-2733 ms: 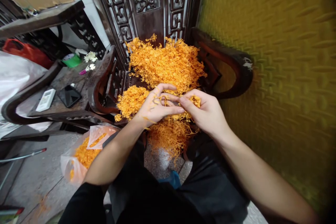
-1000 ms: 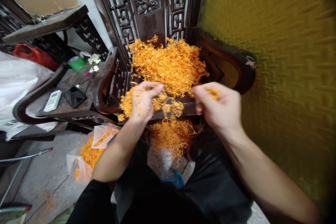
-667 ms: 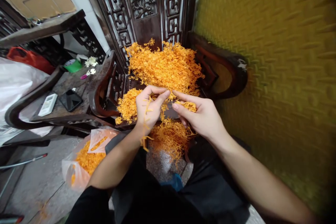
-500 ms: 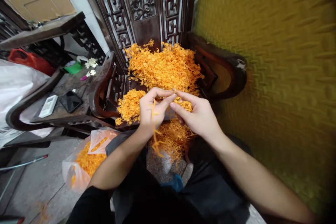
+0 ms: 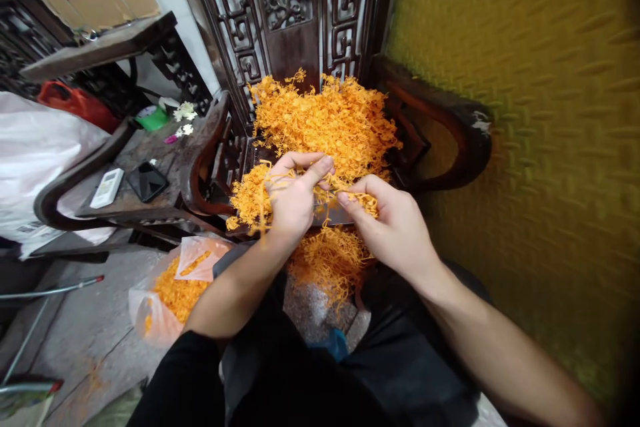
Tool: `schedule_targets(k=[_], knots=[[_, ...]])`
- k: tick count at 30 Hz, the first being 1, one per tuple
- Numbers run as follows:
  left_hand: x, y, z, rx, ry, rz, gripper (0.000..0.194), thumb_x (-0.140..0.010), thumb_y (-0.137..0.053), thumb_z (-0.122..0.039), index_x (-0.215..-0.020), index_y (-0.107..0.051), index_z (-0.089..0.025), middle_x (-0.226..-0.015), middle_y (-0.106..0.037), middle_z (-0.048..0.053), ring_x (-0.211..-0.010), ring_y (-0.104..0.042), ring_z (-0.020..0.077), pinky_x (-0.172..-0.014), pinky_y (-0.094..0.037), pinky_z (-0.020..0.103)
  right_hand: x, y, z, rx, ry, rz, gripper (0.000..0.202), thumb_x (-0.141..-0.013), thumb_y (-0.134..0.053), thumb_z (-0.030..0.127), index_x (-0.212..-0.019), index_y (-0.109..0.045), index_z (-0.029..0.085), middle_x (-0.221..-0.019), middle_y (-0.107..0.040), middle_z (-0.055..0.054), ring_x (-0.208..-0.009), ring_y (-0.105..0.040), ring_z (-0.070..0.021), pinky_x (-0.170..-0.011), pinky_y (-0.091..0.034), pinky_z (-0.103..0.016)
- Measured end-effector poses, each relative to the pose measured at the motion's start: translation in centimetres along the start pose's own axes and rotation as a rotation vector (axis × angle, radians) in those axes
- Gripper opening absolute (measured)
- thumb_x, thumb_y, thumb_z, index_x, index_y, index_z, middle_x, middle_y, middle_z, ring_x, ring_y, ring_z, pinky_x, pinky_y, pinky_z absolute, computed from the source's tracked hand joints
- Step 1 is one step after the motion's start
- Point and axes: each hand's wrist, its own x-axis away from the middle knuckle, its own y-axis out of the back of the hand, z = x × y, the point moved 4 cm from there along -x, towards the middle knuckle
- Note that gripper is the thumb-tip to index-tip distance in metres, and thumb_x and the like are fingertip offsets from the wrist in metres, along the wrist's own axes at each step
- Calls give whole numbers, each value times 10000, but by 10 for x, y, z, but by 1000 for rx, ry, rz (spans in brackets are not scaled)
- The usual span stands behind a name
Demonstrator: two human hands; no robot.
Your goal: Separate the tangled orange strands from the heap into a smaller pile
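Note:
Both hands are together in the middle of the head view, above the seat of a dark carved wooden chair. My left hand is closed on an orange flower strand, whose thin loose length trails over the back of the hand and wrist. Just right of it, my right hand pinches an orange flower sprig between thumb and fingers. Orange fibres run across the small gap between the hands. Behind them lies a big pile of orange flower pieces; a smaller heap sits beside my left hand.
Below the hands hangs a tangle of thin orange strands. A plastic bag of orange pieces stands on the floor at left. On the side table are a phone, a white remote and a green tape roll.
My hands have moved apart from a fingertip-to-fingertip pinch, the right one down and rightward. The trailing strand has swung left over my left hand. The whole view has shifted slightly.

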Motion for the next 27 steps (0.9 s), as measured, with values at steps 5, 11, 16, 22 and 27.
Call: schedule_targets(k=[5,11,16,22,27], knots=[[-34,25,-22,-13,-183,-172,256,-732,-880,-276,-789,-642,-201,-764,-696,-8,-650,-635,107,-539,-448,239,12,0,2,-125,-85,108,323,-987,-657,444,-777,-590,208,-639,-607,13,-550,-502,-122,-565,-386,-275],[-42,33,-43,137,-128,-41,257,-771,-858,-255,-810,-608,-207,-774,-624,-21,-691,-590,85,-557,-439,193,17,-10,-2,-395,-111,387,301,-998,-655,478,-910,-672,191,-813,-711,-37,-644,-668,-144,-619,-541,-277],[-21,22,-51,388,61,143,240,-843,-742,-157,-716,-540,-185,-735,-564,-3,-619,-484,66,-458,-331,156,8,2,-19,-607,-214,234,276,-997,-678,461,-990,-647,188,-648,-677,10,-501,-627,-118,-545,-529,-252],[-17,29,-55,481,174,210,216,-930,-592,-157,-724,-532,-181,-741,-532,13,-548,-375,66,-386,-243,149,8,-2,-25,-632,-283,264,302,-957,-742,432,-1128,-718,186,-703,-685,16,-495,-594,-81,-494,-507,-209],[-13,30,-53,512,226,260,209,-932,-566,-157,-728,-524,-175,-734,-477,0,-506,-334,48,-363,-209,129,4,-8,-33,-806,-424,380,270,-905,-803,410,-1045,-808,179,-884,-802,-82,-778,-780,-165,-709,-655,-253]])
